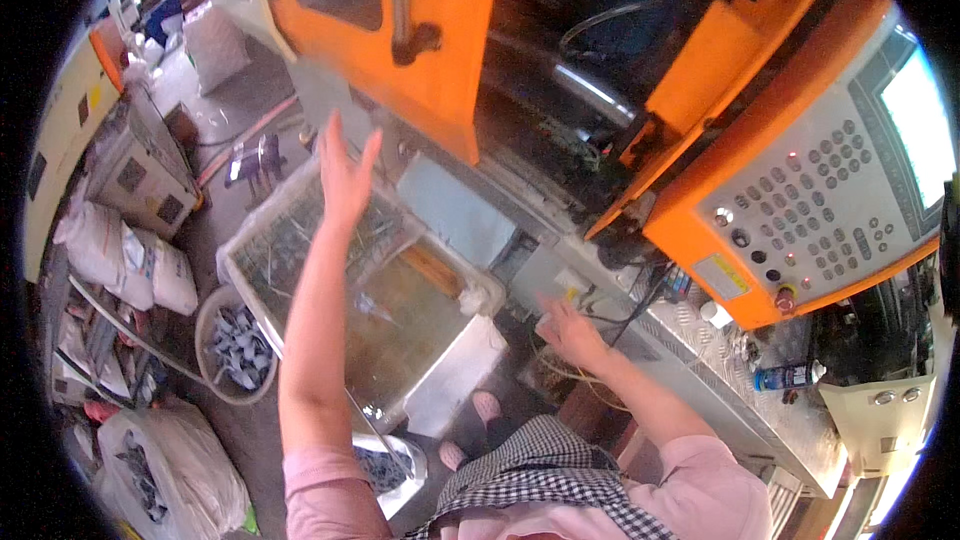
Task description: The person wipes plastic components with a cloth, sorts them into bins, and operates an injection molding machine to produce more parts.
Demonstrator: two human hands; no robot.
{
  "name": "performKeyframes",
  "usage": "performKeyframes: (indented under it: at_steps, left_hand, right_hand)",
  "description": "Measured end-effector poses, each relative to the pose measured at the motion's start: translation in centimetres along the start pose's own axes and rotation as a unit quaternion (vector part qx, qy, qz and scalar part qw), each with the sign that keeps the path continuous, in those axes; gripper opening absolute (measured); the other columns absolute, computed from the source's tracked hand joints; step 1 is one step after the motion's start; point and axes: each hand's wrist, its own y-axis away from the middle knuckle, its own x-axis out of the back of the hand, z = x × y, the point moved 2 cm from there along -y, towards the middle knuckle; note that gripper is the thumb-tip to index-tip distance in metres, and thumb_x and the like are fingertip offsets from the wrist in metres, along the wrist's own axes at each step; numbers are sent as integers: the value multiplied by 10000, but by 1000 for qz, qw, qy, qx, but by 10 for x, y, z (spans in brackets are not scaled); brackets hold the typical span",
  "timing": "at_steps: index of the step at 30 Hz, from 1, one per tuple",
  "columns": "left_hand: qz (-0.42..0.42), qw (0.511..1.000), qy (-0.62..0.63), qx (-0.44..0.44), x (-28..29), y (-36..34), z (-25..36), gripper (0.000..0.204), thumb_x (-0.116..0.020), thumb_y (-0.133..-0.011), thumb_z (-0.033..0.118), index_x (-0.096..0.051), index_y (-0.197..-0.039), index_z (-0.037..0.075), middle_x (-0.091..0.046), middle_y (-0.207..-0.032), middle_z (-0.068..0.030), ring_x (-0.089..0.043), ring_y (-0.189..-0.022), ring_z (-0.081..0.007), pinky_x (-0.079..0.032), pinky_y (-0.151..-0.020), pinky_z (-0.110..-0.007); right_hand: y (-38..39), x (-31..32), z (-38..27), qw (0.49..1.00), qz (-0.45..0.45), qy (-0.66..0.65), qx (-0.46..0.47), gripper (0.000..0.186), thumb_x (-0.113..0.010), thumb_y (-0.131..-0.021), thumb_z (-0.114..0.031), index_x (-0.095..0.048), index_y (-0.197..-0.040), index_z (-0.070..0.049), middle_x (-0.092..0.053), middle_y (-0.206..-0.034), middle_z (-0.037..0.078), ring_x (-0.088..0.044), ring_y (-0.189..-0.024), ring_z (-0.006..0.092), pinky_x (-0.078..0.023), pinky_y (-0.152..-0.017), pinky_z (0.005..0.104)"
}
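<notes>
A dark opening (560, 60) at upper centre leaves passage between the orange door (440, 50) on its left and the orange guard (700, 60) on its right. Cables (630, 314) crowd the right hand (574, 333), right of centre. The left forearm (322, 310) crosses the open room above the tub (489, 292).

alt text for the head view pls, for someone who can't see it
A person stands at an orange machine, the left hand stretched open over the far edge of a large bin, the right hand near the machine's grey base. At right is a control panel with buttons; at left, a bucket of grey pieces.
</notes>
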Motion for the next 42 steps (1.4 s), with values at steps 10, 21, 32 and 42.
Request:
performKeyframes:
  at_steps: [10,21,32,42]
  left_hand:
    - [-12,992,85,88,-69,-159,77,366,-628,-844,370,-525,-764,28,-505,-528,-20,-497,-498,-116,-397,-490,-271]
    - [-23,994,89,62,-85,-118,130,337,-574,-886,315,-479,-691,57,-491,-530,-19,-469,-499,-111,-358,-491,-275]
    - [-39,985,158,64,-92,-83,148,231,-620,-861,223,-515,-811,23,-509,-588,-13,-482,-497,-83,-375,-457,-239]
    - [-57,982,180,27,-107,-68,159,217,-607,-870,201,-505,-777,34,-486,-547,-2,-466,-484,-72,-351,-448,-233]
  right_hand:
    - [-257,217,-107,798,528,-262,127,400,-658,-825,-182,-533,-1133,38,-578,-674,128,-559,-585,242,-453,-550,339]
    - [-372,281,-104,771,562,-287,80,240,-636,-804,-143,-627,-939,55,-616,-741,222,-609,-743,373,-465,-665,428]
    - [-419,282,-93,690,557,-438,149,101,-582,-782,-9,-653,-854,-6,-655,-732,137,-654,-674,251,-528,-534,371]
    - [-474,291,-55,596,488,-588,248,61,-627,-808,-112,-629,-794,-53,-628,-726,53,-571,-569,189,-472,-475,336]
